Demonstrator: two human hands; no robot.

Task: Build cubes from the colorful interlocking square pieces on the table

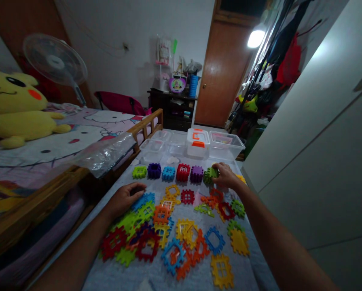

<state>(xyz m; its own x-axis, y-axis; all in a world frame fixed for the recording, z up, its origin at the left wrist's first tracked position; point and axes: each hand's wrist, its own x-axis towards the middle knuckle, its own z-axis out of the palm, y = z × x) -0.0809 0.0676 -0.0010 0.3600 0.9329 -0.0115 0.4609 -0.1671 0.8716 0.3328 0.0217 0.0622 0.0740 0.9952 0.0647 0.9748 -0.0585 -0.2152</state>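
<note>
My right hand [225, 176] is closed on a stack of green building tiles [210, 175] at the right end of a row. To its left stand a purple stack [196, 173], a red stack [183, 172], a light blue stack [168, 173], a dark purple stack [154, 171] and a lime green stack [139, 172]. My left hand [129, 198] lies low on the table with its fingers stretched out, beside a blue tile [144, 200]. Loose notched tiles are scattered in front, among them a red one [187, 197] and a yellow one [222, 271].
Behind the row stand a lidded clear box [198, 150] with orange latches and an open clear bin [240, 146]. Clear trays [152, 144] lie at the far left. A wooden bed rail [120, 155] borders the table's left, a white cabinet [308, 133] its right.
</note>
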